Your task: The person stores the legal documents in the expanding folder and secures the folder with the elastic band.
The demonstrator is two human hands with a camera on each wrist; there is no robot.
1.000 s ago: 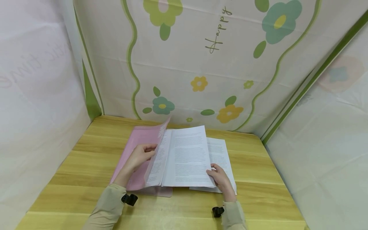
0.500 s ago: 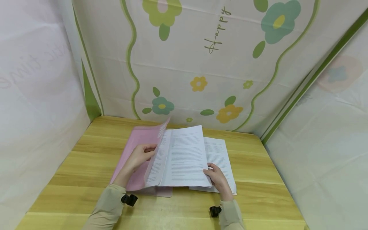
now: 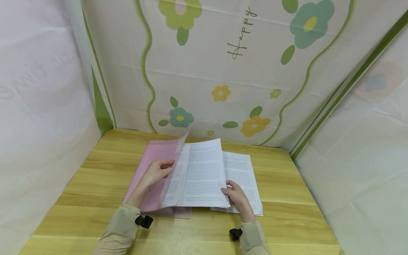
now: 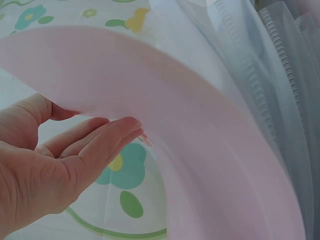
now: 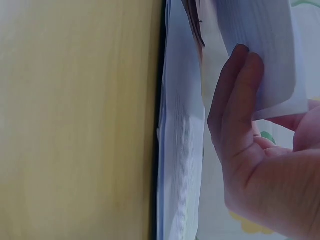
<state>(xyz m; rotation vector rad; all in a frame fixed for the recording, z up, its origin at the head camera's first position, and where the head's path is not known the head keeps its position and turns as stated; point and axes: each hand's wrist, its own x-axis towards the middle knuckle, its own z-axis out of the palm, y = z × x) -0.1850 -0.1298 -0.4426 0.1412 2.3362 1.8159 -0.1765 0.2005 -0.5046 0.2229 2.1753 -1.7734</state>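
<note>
A pink folder (image 3: 156, 152) lies partly opened on the table, with clear plastic sleeves (image 4: 250, 65) standing beside its cover in the left wrist view. My left hand (image 3: 155, 174) holds the raised cover near its free edge, thumb and fingers on opposite sides. Printed sheets (image 3: 204, 173) extend from the folder's inside toward the right. Their right edge is pinched by my right hand (image 3: 237, 196), thumb on top and fingers underneath. In the right wrist view the held paper (image 5: 272, 60) curves up, away from the stack below. The sheets' left part is hidden behind the cover.
Another stack of printed paper (image 3: 240, 166) lies on the wooden table (image 3: 287, 198) under my right hand. A flower-printed cloth wall (image 3: 191, 71) rises at the table's back edge. White cloth sides (image 3: 41, 124) enclose the left and right.
My right hand has moved left with the printed sheets, so more of the stack beneath shows. The left hand and the pink cover have stayed in place.
</note>
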